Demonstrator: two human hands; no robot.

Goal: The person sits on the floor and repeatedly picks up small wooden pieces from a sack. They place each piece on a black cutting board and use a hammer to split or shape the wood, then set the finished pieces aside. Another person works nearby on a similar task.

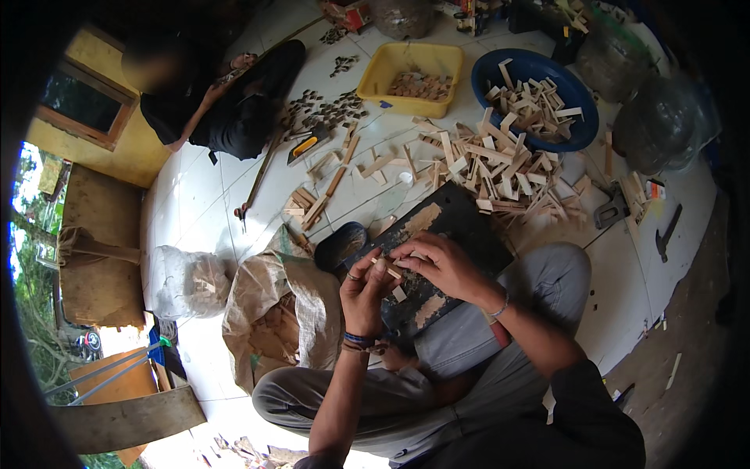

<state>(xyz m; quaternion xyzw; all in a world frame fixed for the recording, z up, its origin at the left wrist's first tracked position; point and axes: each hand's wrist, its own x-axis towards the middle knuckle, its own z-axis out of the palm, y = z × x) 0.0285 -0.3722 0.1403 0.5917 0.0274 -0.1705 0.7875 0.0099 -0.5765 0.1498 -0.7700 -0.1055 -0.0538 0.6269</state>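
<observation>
A small pale wooden piece (387, 267) is gripped between the thumb and fingers of my left hand (364, 293). My right hand (445, 270) is closed in a pinch right beside that piece; what its fingertips hold is too small to make out. Both hands are above a dark board (461, 227) with worn brown patches, which lies in front of my crossed legs. Another small wooden block (399, 294) rests on the board under my hands. Just beyond my left hand, a dark blue tray (341, 245) stands at the board's edge.
Left of my knee stands an open woven sack (258, 281) of wood pieces. A heap of wooden strips (500, 168) lies beyond the board, near a blue basin (590, 102) and a yellow tub (379, 59). A hammer (667, 234) lies right. Another person (211, 102) sits far left.
</observation>
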